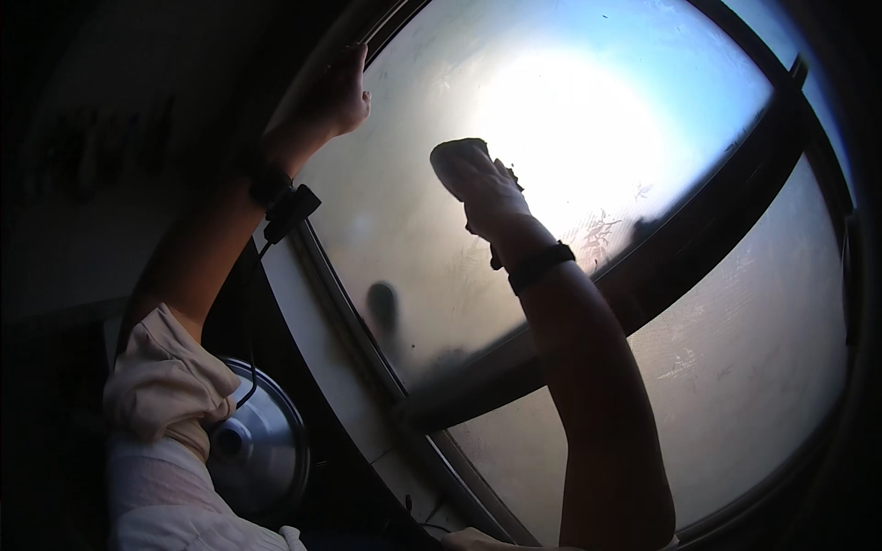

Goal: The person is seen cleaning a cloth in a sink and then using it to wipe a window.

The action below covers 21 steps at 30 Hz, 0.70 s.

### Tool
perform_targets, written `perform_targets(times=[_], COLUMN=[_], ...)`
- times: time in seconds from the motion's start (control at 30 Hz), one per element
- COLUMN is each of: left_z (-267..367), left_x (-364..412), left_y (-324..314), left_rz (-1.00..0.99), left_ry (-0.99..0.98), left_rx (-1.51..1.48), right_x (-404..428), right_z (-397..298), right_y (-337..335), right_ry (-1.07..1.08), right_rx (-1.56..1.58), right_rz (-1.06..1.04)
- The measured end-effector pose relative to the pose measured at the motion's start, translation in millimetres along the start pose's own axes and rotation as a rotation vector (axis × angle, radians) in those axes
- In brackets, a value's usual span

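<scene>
My right hand (493,196) presses a dark cloth (451,164) flat against a frosted window pane (413,241). Parts of the cloth show past the fingers and below the palm. Up at the left, my left hand (344,100) is at the dark window frame (389,31), along the pane's edge. Deep shadow hides most of its fingers, so its grip is unclear. Bright light glares through the glass above and right of the cloth. Leaf-like marks (599,231) show on the pane near my right wrist.
A broad dark frame bar (696,241) separates this pane from a second frosted pane (744,303). A pale sill (310,330) runs below the window. Beside my left sleeve lies a round metal lid (275,441). A cable (253,344) hangs from a black device (293,212) on my left wrist.
</scene>
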<state>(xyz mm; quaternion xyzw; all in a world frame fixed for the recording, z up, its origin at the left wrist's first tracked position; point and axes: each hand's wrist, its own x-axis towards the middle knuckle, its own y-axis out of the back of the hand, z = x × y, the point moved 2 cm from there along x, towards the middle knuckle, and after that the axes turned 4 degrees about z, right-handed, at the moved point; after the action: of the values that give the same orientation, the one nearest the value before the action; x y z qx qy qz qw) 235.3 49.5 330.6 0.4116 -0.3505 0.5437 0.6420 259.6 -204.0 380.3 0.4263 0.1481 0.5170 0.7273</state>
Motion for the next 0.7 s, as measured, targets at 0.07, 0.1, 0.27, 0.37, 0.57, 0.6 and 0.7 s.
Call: perform_targets(times=[0.07, 0.1, 0.27, 0.37, 0.57, 0.6, 0.7], left_z=[3, 27, -4, 15, 8, 28, 34], left_x=[-1, -2, -9, -8, -14, -9, -11], left_y=[3, -18, 0, -23, -7, -4, 3], left_rz=[-0.021, -0.036, -0.02, 0.097, 0.004, 0.005, -0.048], left_ry=[-0.017, -0.03, -0.063, -0.138, -0.062, -0.086, -0.062], left_rx=[-0.023, -0.087, -0.04, -0.073, -0.07, -0.091, -0.079], right_x=[-4, -25, -65, -105, -46, -36, -10], right_z=[-35, -31, -128, -110, -47, -6, 65], right_y=[-80, -129, -231, -297, -125, -86, 62], right_ry=[0.091, 0.056, 0.207, 0.098, 0.101, 0.111, -0.27], right_rx=[0.083, 0.05, 0.144, 0.193, 0.342, 0.265, 1.044], right_rz=[-0.054, -0.05, -0.244, -0.163, 0.065, 0.177, 0.472])
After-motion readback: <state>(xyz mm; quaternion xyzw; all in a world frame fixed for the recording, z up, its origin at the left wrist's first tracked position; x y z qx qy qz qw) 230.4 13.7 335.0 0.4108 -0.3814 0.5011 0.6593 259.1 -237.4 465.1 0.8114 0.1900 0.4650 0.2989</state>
